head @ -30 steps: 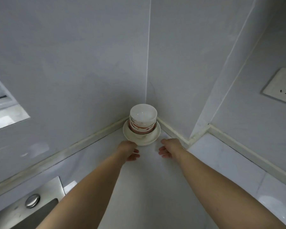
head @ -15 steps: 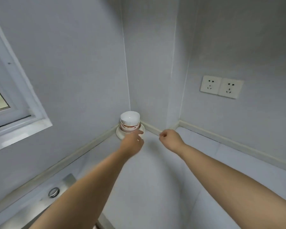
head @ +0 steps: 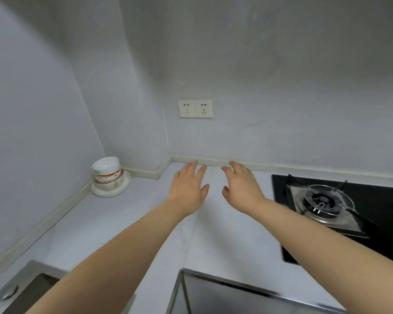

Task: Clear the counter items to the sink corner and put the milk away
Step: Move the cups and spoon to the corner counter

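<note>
The stacked bowls [head: 106, 169] on their plate [head: 121, 190] are set tight in the corner [head: 100, 143] at left of frame, seemingly to free the counter [head: 127, 223], while left hand [head: 188, 189] and right hand [head: 244, 189] are held empty mid-frame, fingers [head: 189, 169] apart; no milk is seen.

left hand [head: 188, 189] flat, empty; right hand [head: 242, 185] flat, empty; stacked bowls [head: 107, 172] in corner

I'm looking for lettering and can't read any. The double wall socket [head: 195, 108] at twelve o'clock shows only its pin holes. The stacked bowls [head: 106, 171] at ten o'clock carry a red pattern, too blurred to tell whether it is writing. The gas hob [head: 327, 200] at three o'clock gives me no legible mark.
</note>
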